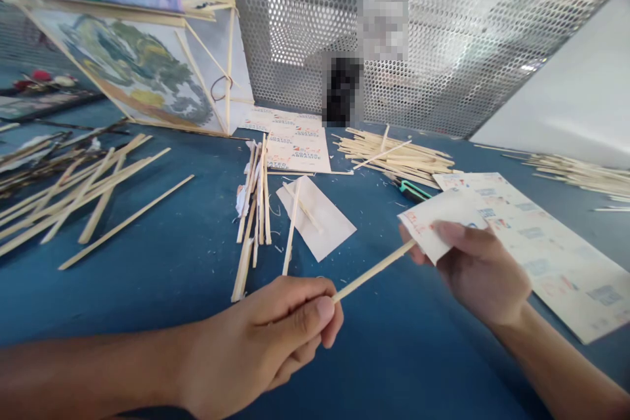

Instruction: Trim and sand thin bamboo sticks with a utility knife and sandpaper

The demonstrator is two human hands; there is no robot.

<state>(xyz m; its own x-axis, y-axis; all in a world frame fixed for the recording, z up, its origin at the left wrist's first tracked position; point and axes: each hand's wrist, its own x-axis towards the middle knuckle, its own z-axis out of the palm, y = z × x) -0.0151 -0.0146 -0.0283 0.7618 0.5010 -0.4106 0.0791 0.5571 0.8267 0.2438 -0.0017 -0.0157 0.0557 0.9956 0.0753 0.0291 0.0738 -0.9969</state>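
Note:
My left hand [280,335] is closed around one end of a thin wooden stick [374,272]. The stick slants up to the right, and its far end goes under a small piece of sandpaper [438,226]. That sandpaper is pinched in my right hand [477,269], thumb on top and fingers underneath, with its printed paper back showing. Beyond my left hand, another sandpaper piece [329,233] lies on the blue table [384,367], a stick resting across it. A bundle of sticks [256,197] with white scraps lies just left of it.
Loose sticks [83,197] spread over the left side. A stick pile [398,154] and a teal-and-black cutter [412,190] lie behind my right hand. Sandpaper sheets [566,262] lie right and at the back [300,144]. Painted stick-framed panels [142,72] stand back left, before a perforated metal screen [443,92].

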